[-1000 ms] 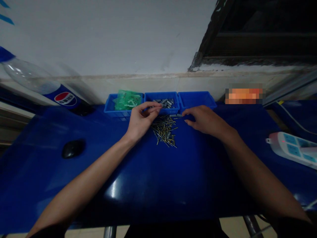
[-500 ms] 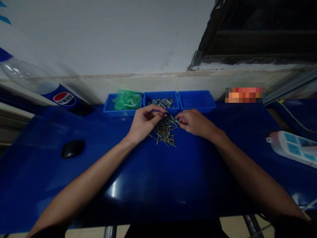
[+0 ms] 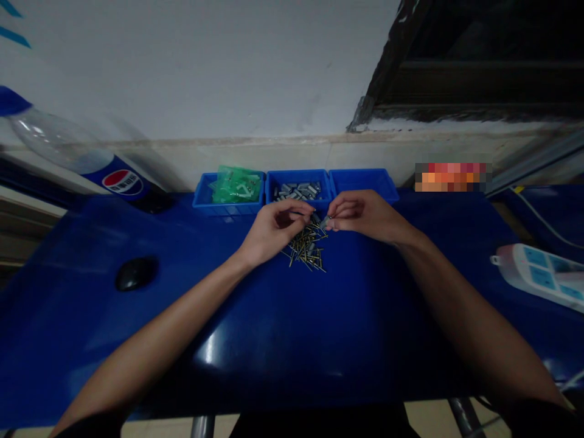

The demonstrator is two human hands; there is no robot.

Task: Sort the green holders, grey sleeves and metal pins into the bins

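My left hand (image 3: 279,227) is over the left edge of a pile of thin brass-coloured screws (image 3: 305,250), its thumb and fingers brought together. Whatever is between those fingertips is too small to make out. Opposite it, my right hand (image 3: 365,214) pinches a small grey metal sleeve (image 3: 325,222) between thumb and fingers, at the pile's upper right. A few grey sleeves lie among the screws. Just behind, the middle blue bin (image 3: 271,182) holds many similar grey metal sleeves (image 3: 298,191).
A left blue bin (image 3: 197,198) contains a green plastic bag (image 3: 237,184); a right blue bin (image 3: 362,182) adjoins the middle one. On the blue table (image 3: 274,340) are a cola bottle (image 3: 114,176), a black mouse (image 3: 135,274) and a white power strip (image 3: 542,274). A wall (image 3: 228,79) stands behind.
My right hand has lifted slightly and turned, bringing the grey sleeve closer to my left fingertips. My left hand has shifted a little to the right and down.
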